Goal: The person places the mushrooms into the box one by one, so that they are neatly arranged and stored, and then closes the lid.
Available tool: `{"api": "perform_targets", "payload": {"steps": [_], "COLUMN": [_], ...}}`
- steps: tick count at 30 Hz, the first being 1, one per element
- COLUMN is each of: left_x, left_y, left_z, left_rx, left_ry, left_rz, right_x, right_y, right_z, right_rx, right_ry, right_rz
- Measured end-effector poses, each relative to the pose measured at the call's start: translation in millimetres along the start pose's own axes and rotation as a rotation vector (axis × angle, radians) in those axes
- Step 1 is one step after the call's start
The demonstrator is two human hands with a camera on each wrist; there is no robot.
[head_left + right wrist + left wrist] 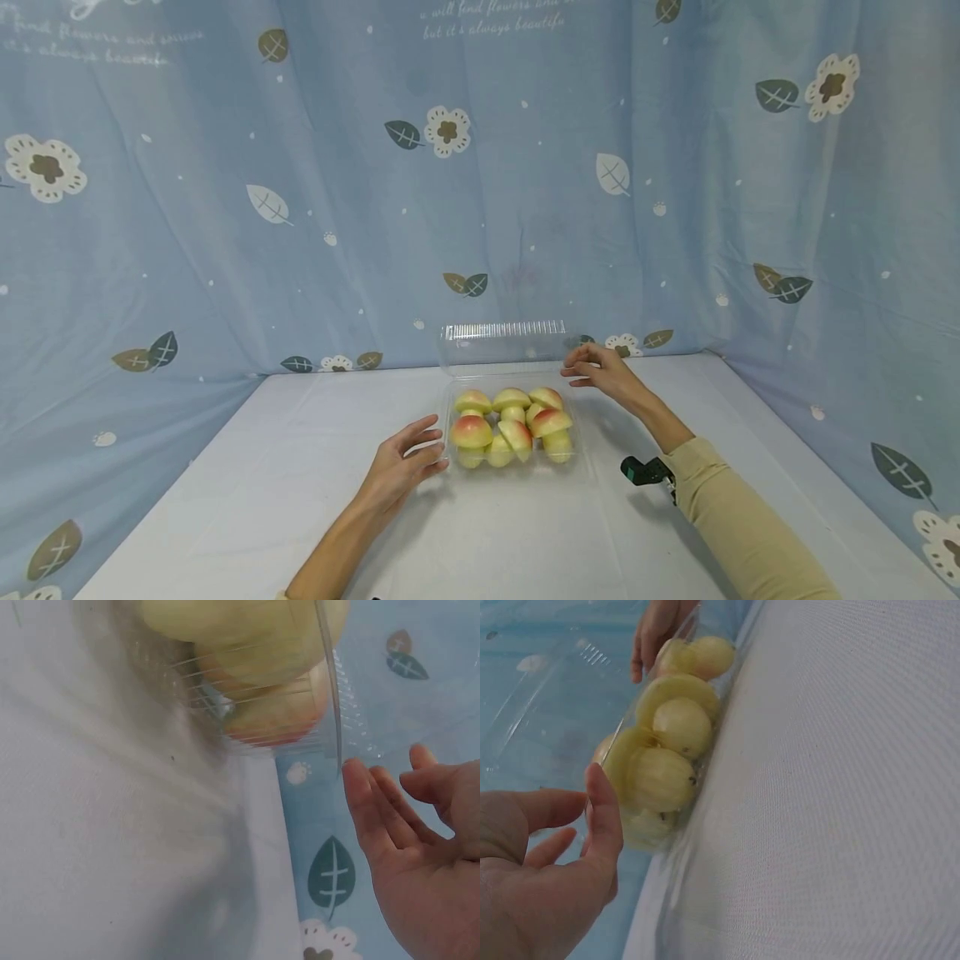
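A clear plastic box [517, 477] stands on the table with its hinged lid [502, 354] raised behind it. Several yellow-green, mushroom-shaped pieces [512, 400] with reddish caps lie inside, in two rough rows. My left hand [405, 462] is beside the box's left wall, fingers loosely bent; in the left wrist view a fingertip [604, 817] is right at the rim. At the back right corner, near the lid's edge, hovers my right hand [603, 372]. Its fingers [367, 802] are nearly straight in the right wrist view, fingertips close to the rim, with nothing held.
A white cloth [247, 483] covers the table. Blue curtain [337, 167] with leaves and flowers hangs behind and along both sides, close behind the raised lid. A small black device [643, 472] shows under the right forearm, by the sleeve [738, 508].
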State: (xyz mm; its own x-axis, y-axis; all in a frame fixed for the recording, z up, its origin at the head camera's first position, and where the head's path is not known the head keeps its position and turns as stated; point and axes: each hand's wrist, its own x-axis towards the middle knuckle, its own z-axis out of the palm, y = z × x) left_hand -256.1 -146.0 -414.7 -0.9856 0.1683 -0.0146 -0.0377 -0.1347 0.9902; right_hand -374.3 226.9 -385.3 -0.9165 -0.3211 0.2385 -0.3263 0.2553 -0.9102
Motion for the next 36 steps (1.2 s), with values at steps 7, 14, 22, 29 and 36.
{"api": "perform_targets", "payload": {"steps": [7, 14, 22, 29, 36], "left_x": [0.8, 2.2, 1.4, 1.0, 0.9], "left_y": [0.4, 1.0, 1.1, 1.0, 2.1], "left_z": [0.9, 1.4, 0.3, -0.3, 0.1], "left_rx": [0.001, -0.023, -0.048, -0.038, -0.05], "left_ry": [0.015, 0.035, 0.019, 0.002, 0.021], "left_rz": [-0.008, -0.015, -0.031, -0.029, -0.032], "right_x": [-1.7, -3.5, -12.0, -22.6, -33.8], "right_y": [1, 2, 3, 4, 5], "right_z": [0, -2, -2, -5, -9], "right_rx": [0.002, -0.016, -0.044, -0.101, -0.141], "right_ry": [-0.014, -0.001, 0.001, -0.021, -0.119], "right_rz": [-0.013, 0.023, 0.076, 0.039, 0.036]}}
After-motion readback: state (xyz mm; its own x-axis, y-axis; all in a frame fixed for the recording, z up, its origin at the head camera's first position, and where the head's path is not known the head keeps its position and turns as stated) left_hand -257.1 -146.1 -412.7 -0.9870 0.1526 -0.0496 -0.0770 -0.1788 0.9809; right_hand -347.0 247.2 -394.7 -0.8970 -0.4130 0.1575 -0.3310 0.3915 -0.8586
